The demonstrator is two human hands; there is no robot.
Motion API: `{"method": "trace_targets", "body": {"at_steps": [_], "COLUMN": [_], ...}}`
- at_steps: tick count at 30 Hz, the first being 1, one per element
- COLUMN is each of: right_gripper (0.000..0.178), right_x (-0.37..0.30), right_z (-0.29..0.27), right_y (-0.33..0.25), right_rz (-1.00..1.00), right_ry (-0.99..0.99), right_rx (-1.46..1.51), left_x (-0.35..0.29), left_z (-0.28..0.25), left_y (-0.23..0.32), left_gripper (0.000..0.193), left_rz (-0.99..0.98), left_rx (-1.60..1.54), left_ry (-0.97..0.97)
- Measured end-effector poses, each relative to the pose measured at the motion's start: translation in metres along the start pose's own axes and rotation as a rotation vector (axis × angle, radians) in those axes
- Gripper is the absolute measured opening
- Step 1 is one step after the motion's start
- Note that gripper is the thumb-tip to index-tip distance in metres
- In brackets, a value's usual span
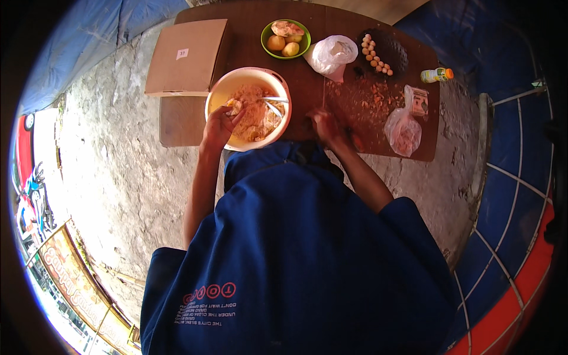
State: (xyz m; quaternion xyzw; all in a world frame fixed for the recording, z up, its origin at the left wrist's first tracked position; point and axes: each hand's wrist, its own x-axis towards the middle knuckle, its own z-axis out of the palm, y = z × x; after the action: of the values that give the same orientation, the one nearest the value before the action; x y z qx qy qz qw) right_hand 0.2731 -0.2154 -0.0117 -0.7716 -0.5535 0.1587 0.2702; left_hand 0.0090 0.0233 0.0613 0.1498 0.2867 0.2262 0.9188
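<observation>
Yellowish soft-looking lump [235, 106] pinched, the left hand [219, 126] hovered over a round cream plastic bowl [219, 94]; the right hand [326, 126] had an unclear grip.

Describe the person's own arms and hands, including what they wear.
The left hand and right hand look ungloved; both forearms are bare. Loose dark blue sleeves end near the elbows, matching a shirt with red and white print.
</observation>
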Motion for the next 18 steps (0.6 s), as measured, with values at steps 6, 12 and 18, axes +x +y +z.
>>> {"method": "trace_targets", "body": {"at_steps": [6,12,18], "right_gripper": [0.025,0.028,0.021], "right_x": [0.004,0.02,0.048], "right_z": [-0.002,-0.005,-0.055], "right_y": [-0.008,-0.021,-0.094], "right_rz": [0.193,0.908,0.596], "right_ry": [0.086,0.399,0.253], "right_rx": [0.017,1.299,1.503], "left_x": [-0.006,-0.001,0.007], "left_z": [0.008,0.016,0.036], "left_y": [-0.007,-0.017,-0.029], "left_gripper": [0.039,0.029,0.037], "left_rz": [0.026,-0.007,0.09], "left_rx": [0.053,0.072,0.266], "left_ry": [-0.031,0.07,-0.232]}}
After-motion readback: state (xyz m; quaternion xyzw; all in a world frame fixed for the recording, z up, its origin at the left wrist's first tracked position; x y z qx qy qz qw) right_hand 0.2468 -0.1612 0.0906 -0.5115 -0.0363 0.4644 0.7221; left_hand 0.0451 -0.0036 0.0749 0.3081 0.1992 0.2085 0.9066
